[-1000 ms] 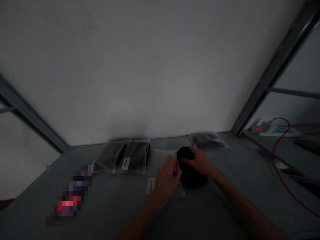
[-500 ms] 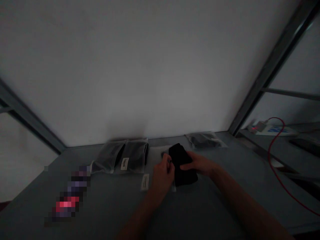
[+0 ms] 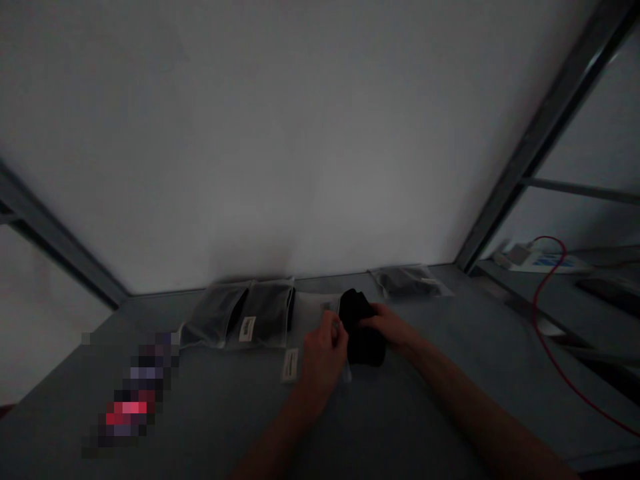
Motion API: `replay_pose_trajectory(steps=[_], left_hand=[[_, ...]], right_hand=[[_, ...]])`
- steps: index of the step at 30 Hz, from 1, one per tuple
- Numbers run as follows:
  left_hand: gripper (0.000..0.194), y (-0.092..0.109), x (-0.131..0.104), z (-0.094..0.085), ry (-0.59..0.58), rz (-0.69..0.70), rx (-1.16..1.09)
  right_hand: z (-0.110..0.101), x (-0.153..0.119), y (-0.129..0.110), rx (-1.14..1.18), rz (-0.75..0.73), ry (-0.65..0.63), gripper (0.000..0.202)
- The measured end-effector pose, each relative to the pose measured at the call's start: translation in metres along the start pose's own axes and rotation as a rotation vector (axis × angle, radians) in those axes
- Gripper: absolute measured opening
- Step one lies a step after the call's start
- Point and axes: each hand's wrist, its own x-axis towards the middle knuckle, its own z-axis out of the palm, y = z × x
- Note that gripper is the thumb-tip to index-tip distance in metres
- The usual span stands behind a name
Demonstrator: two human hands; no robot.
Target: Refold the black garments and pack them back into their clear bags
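A translucent plastic bag (image 3: 309, 310) with a white label (image 3: 291, 365) lies flat on the table. My left hand (image 3: 323, 347) is closed in a pinch at the bag's right-hand edge, its fingertips partly hidden. Just right of that edge is a folded black cloth item (image 3: 367, 350). My right hand (image 3: 393, 327) grips it from the right, thumb over the top and the other fingers out of sight. The cloth's near edge meets the bag's opening; whether any of it is inside, I cannot tell.
Two filled translucent bags (image 3: 215, 313) (image 3: 267, 313) lie to the left, another bag (image 3: 410, 281) at the back right. A blurred-out patch (image 3: 133, 393) covers something at the left. A red cable (image 3: 543, 340) hangs at the right near a shelf (image 3: 610, 310).
My right hand has shifted left and folded the black cloth narrower, bringing it closer to the bag. My left hand stays at the bag's edge.
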Motion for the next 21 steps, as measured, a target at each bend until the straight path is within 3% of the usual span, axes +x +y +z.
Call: replay_pose_trajectory(steps=[3,6,9,14,21], left_hand=[[0.011,0.002,-0.001,-0.001,-0.026,0.016,0.028],[0.009,0.004,-0.001,-0.001,-0.054,0.005,0.023],[0.009,0.004,0.0,-0.001,-0.091,-0.016,0.018],[0.014,0.004,0.0,-0.001,-0.16,-0.009,0.051],[0.011,0.004,0.0,-0.002,-0.103,0.006,-0.005]], right_hand=[[0.004,0.0,0.003,0.093,0.027,-0.005,0.022],[0.004,0.0,0.002,0.096,-0.077,-0.002,0.034],[0.004,0.0,0.0,-0.052,-0.208,-0.034,0.048],[0.009,-0.002,0.005,-0.347,-0.423,-0.02,0.052],[0.021,-0.002,0.016,-0.349,-0.443,0.018,0.055]])
